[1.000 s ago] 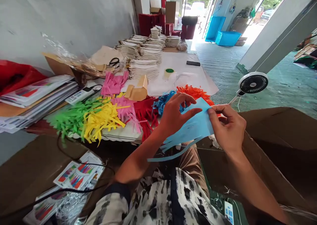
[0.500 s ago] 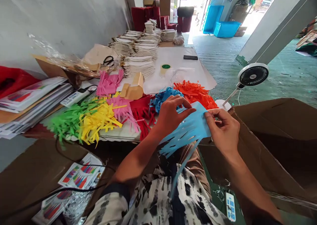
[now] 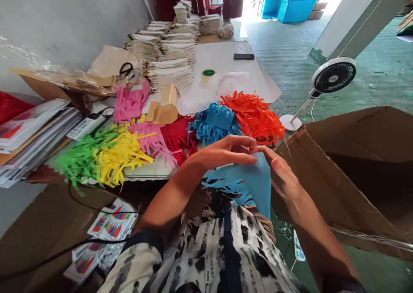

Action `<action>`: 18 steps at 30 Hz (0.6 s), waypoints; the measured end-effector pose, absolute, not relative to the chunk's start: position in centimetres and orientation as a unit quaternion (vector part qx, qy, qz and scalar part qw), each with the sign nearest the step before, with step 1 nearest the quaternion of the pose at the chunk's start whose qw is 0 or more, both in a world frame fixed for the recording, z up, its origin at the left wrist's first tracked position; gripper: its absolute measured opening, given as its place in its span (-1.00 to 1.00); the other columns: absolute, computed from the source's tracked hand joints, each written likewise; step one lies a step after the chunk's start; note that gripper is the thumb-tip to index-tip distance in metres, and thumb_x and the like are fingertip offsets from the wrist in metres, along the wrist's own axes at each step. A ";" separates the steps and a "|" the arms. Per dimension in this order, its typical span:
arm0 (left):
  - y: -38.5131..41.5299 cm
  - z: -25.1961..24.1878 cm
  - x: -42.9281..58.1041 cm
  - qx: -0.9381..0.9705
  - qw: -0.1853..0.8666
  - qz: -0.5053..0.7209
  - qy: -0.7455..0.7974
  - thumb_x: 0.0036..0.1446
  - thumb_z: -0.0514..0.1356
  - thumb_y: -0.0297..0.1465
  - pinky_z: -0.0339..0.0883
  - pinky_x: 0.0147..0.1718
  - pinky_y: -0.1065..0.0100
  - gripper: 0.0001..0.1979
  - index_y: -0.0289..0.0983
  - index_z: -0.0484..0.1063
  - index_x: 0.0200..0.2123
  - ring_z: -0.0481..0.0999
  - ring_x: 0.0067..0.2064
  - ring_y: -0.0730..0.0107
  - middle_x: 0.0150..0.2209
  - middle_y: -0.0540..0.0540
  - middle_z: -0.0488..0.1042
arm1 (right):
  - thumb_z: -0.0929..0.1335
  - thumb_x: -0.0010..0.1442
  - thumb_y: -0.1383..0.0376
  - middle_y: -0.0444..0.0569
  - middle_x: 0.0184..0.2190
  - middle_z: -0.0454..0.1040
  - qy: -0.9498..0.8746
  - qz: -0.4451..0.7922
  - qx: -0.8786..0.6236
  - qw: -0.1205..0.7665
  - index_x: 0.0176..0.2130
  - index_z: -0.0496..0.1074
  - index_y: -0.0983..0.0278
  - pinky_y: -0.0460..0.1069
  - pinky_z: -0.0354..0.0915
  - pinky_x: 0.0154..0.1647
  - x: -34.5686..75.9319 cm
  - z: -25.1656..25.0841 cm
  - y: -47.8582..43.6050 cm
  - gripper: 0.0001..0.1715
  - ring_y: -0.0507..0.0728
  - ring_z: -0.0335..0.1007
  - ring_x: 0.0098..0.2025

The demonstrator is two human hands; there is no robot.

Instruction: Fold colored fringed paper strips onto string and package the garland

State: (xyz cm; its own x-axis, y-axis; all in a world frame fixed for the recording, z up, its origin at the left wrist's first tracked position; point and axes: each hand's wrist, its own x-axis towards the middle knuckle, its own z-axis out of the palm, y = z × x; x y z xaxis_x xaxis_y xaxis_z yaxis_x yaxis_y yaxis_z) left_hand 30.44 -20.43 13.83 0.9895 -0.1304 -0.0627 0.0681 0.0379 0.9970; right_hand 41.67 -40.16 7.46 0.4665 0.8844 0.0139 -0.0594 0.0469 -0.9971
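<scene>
A light blue fringed paper tassel sheet [image 3: 254, 177] hangs between my hands above my lap, its cut strips toward the left. My left hand [image 3: 232, 151] is closed on the sheet's upper edge, thumb in front. At the upper right corner my right hand [image 3: 280, 170] grips the same sheet; its fingertips are partly hidden behind the paper. Just beyond lie a blue fringed bundle [image 3: 214, 121] and an orange-red fringed bundle [image 3: 254, 116]. Leftward along the table's near edge are dark red [image 3: 179, 134], pink [image 3: 150, 138], yellow [image 3: 121, 155] and green [image 3: 85, 155] fringed bundles.
Stacks of cream pieces [image 3: 174, 73] stand at the back, near scissors [image 3: 126, 70], a tape roll [image 3: 208, 73] and a black phone [image 3: 244, 56]. A white fan [image 3: 334, 75] is at the right, behind an open cardboard box [image 3: 348, 129]. Printed cards [image 3: 111, 224] lie lower left.
The blue sheet has turned, with its uncut part now hanging down at the right. My hands have come closer together at its top edge. The view has tipped downward.
</scene>
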 end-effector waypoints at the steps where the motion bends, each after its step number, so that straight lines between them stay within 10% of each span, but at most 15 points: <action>1: -20.4 13.8 30.5 0.682 0.727 -0.081 -0.012 0.16 0.39 -0.09 0.23 -0.55 0.37 -0.66 -0.18 0.38 -0.32 0.36 -0.52 0.49 -0.46 0.04 0.46 | 0.38 0.16 -0.35 0.03 -0.19 0.60 -0.333 0.390 -0.577 0.635 -0.05 0.55 0.15 0.16 0.49 -0.10 41.6 7.1 -40.5 -0.28 0.30 0.56 -0.13; 12: -17.4 11.8 28.9 0.735 0.669 -0.107 0.030 0.27 0.36 -0.12 0.13 -0.68 0.46 -0.51 -0.12 0.44 0.19 0.34 -0.59 0.55 -0.45 0.07 0.48 | 0.58 0.07 -0.03 -0.26 -0.52 0.21 -0.235 0.376 -0.643 0.625 -0.34 0.34 0.18 -0.11 0.08 -0.60 42.0 7.3 -41.1 -0.51 -0.03 0.04 -0.56; 18: -15.3 10.2 26.9 0.930 0.281 0.123 0.202 0.24 0.41 -0.24 0.49 -0.26 0.27 -0.71 -0.23 0.59 -0.03 0.60 -0.28 0.26 -0.27 -0.10 0.60 | 0.47 0.22 0.04 -0.17 -0.35 0.49 -0.340 0.240 -0.775 0.476 -0.08 0.42 0.15 -0.04 0.24 -0.49 42.9 4.9 -37.6 -0.64 0.06 0.30 -0.49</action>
State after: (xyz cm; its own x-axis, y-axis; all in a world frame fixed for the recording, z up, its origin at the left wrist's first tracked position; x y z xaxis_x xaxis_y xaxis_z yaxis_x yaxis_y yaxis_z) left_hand 26.87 -15.34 10.17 0.8884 0.4443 0.1156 0.3059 -0.7608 0.5723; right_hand 42.86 -37.56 4.93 0.6543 0.7547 -0.0482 0.2988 -0.3166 -0.9003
